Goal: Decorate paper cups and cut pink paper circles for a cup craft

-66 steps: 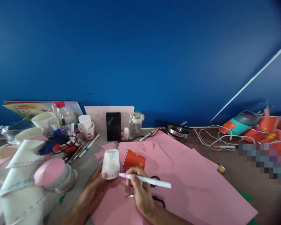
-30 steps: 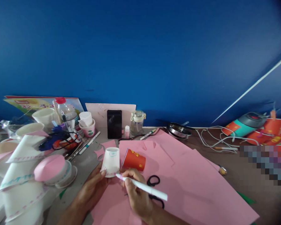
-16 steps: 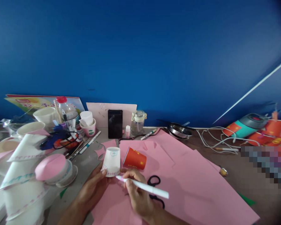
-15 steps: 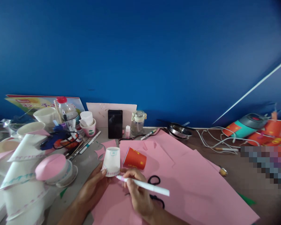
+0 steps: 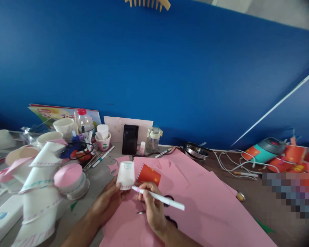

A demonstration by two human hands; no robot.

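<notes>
An upside-down white paper cup point(image 5: 126, 174) is gripped near its rim by my left hand point(image 5: 110, 198). It bears a small teal drawing high on its side and pink marks along the lower rim. In my right hand point(image 5: 153, 207) is a white marker point(image 5: 167, 200), its pink end touching or very close to the cup's rim. Just behind my right fingers lies a red paper cup point(image 5: 149, 174) on its side. Black-handled scissors point(image 5: 171, 221) rest on the pink paper point(image 5: 203, 202), partly covered by my right hand.
Joined white cups point(image 5: 40, 202) and a pink-topped cup point(image 5: 69, 176) stand at left. Toward the wall are a phone point(image 5: 130, 139), a glass jar point(image 5: 153, 139) and a metal-rimmed dish point(image 5: 195, 150). White cables point(image 5: 237, 157) and red cups point(image 5: 295, 154) lie at right.
The head view has tilted up and shifted slightly, so the wall's top edge and a wooden comb-like object now appear. Both hands keep their holds on the cup and marker.
</notes>
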